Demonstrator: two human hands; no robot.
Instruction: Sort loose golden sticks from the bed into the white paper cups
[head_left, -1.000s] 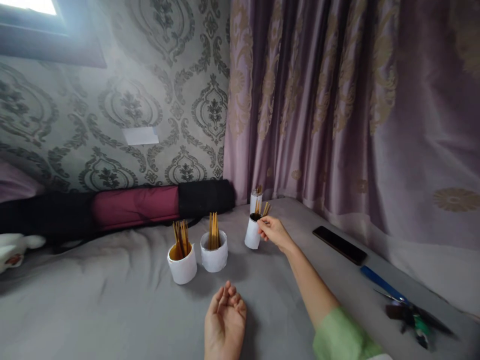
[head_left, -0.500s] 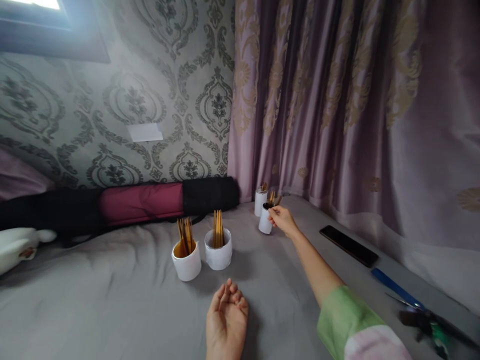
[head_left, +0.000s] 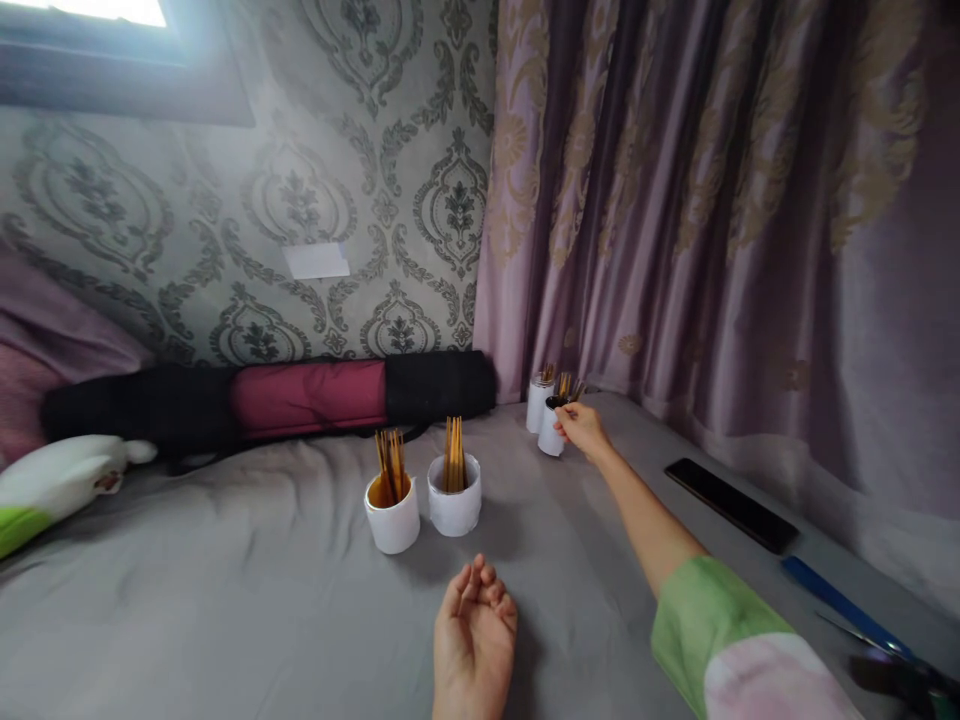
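Note:
My right hand (head_left: 583, 429) reaches far out and grips a small white cup (head_left: 551, 430) holding a few wooden sticks, next to a second small white cup (head_left: 537, 403) near the curtain. My left hand (head_left: 474, 640) rests palm up on the grey sheet, its fingers loosely curled and empty. Two wider white cups stand in front of it: the left cup (head_left: 392, 517) has an orange inside, the right cup (head_left: 454, 503) is white. Both hold several upright sticks.
A long black and maroon bag (head_left: 300, 395) lies along the patterned wall. A dark phone (head_left: 731, 503) and a blue strip (head_left: 836, 598) lie at the right on the grey sheet (head_left: 225, 580). A white and green soft toy (head_left: 52, 480) is at the left. Purple curtains (head_left: 712, 220) hang behind.
My right hand has pushed the small cup farther away, up against the other small cup by the curtain. The camera has shifted a little to the left. My left hand stayed put.

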